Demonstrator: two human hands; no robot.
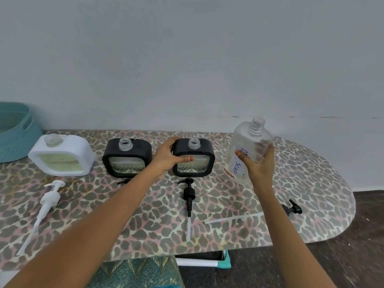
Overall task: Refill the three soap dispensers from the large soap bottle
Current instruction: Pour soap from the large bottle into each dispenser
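Three square dispensers stand uncapped in a row on the patterned board: a white one [62, 154] at the left, a black one [126, 157] in the middle, another black one [204, 157] to its right. My left hand [169, 156] grips the left side of the right black dispenser, thumb across its front. My right hand [256, 165] holds the large clear soap bottle [247, 146], labelled "SOAP", roughly upright and uncapped, right of that dispenser. Little liquid shows in it.
Pumps lie on the board in front: a white pump [48, 199], a black pump [189, 196], a second black one [293, 207] with its long tube, and one mostly hidden under my left forearm. A teal basket [14, 134] stands far left. The board's rounded end [340, 183] is at the right.
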